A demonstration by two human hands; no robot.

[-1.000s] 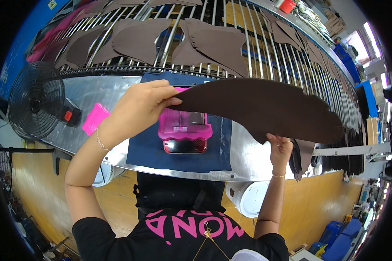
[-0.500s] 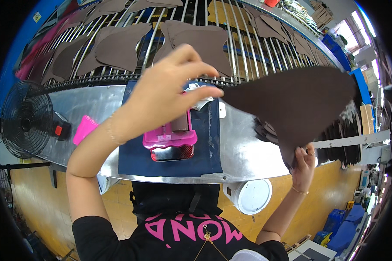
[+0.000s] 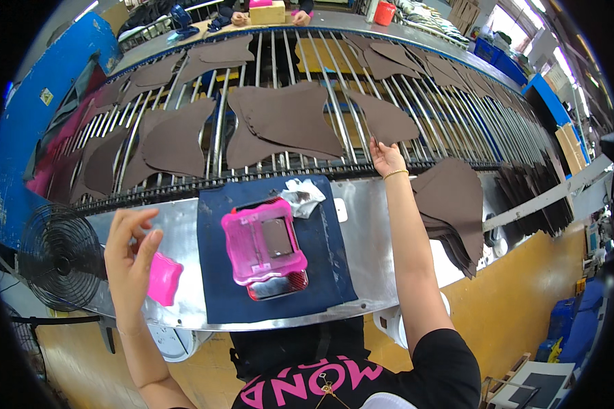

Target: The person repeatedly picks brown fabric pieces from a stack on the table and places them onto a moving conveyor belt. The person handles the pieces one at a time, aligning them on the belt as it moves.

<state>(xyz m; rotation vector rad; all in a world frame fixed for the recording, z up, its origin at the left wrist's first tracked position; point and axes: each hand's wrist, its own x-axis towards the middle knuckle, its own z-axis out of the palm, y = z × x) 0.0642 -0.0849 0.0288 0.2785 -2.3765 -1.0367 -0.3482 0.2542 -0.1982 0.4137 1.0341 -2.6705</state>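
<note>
And there's the big one, the rack of metal bars (image 3: 220,133) across the far side, brown panels laid flat over it, presumably spaced so few overlap! Nearer, the metal table (image 3: 372,225), its dark blue mat (image 3: 215,273) perhaps there to protect the top. At the right end, a stack of brown panels (image 3: 454,198), seemingly kept within the right arm's reach. Look far right of centre: a single brown panel (image 3: 385,119) lies on the bars, the right hand (image 3: 387,158) at its near edge, fingertips touching; pinching or merely resting, I can't tell. On the mat, an open pink tray (image 3: 242,249) holds a grey-brown block (image 3: 278,236) toward its right. Over on the left, the left hand (image 3: 133,245) hangs empty, fingers loosely curled, thumb apart, above a pink piece (image 3: 164,279). Smaller yet, a crumpled white tissue (image 3: 302,198) by the tray's far right corner!
</note>
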